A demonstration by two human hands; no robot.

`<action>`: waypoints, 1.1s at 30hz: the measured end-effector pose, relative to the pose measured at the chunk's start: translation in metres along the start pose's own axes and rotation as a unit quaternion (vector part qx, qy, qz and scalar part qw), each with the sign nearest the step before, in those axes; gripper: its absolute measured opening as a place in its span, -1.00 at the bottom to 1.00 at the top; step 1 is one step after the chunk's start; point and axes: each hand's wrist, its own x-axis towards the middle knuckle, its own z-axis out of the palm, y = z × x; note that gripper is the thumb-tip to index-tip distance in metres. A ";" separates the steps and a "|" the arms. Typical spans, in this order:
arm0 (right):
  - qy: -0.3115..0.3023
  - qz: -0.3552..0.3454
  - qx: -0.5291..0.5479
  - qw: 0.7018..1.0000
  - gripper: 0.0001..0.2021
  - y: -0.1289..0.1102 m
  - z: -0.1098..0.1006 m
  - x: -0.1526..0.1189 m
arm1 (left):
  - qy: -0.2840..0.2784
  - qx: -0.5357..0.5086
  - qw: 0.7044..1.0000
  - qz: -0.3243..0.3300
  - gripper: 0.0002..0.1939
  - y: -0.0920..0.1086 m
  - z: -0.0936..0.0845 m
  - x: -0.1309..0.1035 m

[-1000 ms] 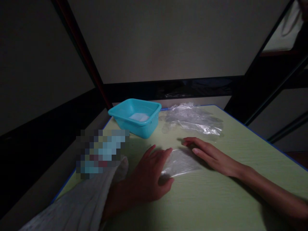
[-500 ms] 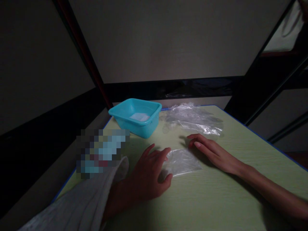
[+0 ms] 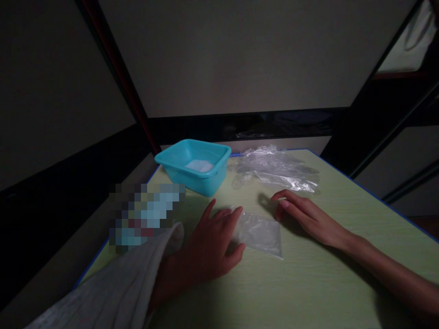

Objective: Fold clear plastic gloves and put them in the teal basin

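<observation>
A small clear plastic bag lies on the pale green table in front of me. My left hand is over the bag's left end, fingers spread and thumb apart. That hand covers the bag's left edge; whether the fingertips press on it I cannot tell. Just beyond the bag's upper right corner is my right hand, its fingers loosely bent and the thumb close to the index finger. Nothing shows in its grasp. Farther back, a heap of crumpled clear plastic rests on the table.
A turquoise plastic basin with something white inside stands at the back left. Left of my left hand is a pixelated patch that I cannot make out. The table has a blue edge, with a wall behind it.
The small bag has turned clockwise, its right end now angled toward me. My right hand has shifted slightly right, away from it. My left hand has barely moved.
</observation>
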 end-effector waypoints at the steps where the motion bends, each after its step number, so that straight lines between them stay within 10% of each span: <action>1: -0.011 -0.002 0.006 1.000 -0.68 -0.001 0.000 -0.001 | -0.012 0.004 1.000 -0.001 -0.42 0.000 -0.001 0.000; 14: -0.226 -0.096 0.095 0.965 -0.69 -0.019 0.006 -0.009 | -0.093 -0.043 0.995 -0.017 -0.41 -0.009 0.001 0.002; 33: -0.052 -0.134 0.003 0.990 -0.72 -0.010 0.008 -0.004 | -0.177 -0.074 0.972 0.138 -0.35 0.004 -0.003 0.008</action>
